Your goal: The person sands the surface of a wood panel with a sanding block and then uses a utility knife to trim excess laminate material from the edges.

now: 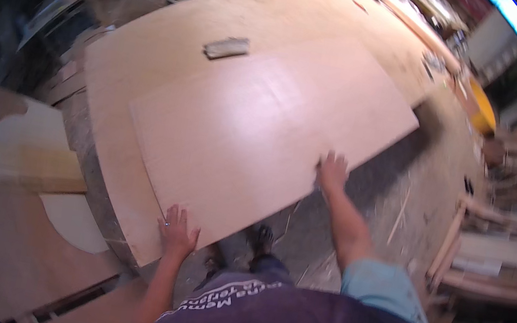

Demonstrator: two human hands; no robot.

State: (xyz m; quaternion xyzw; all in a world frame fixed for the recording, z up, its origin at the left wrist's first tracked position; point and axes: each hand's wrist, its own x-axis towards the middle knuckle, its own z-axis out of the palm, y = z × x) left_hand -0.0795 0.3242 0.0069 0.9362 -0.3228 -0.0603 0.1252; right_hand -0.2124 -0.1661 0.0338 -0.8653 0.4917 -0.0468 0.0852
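Note:
A smooth, pale wooden panel [257,127] lies askew on a larger sheet of similar board [124,62], its near right side jutting past the sheet's edge. At the panel's near left corner my left hand [177,236] lies with fingers spread, a ring on one finger. My right hand [333,173] rests farther along the near edge, fingers stretched out over the top face. Neither hand is wrapped round anything that shows. Beyond the panel, on the larger sheet, sits a small greyish oblong block [226,49]; blur hides its kind.
Cut boards with curved pale shapes [75,219] lie at the left. Stacked timber [498,252] stands at the right, past the concrete floor [400,180]. A yellow round container [481,107] is at the far right, near a long wooden piece [410,26] on the sheet's far edge.

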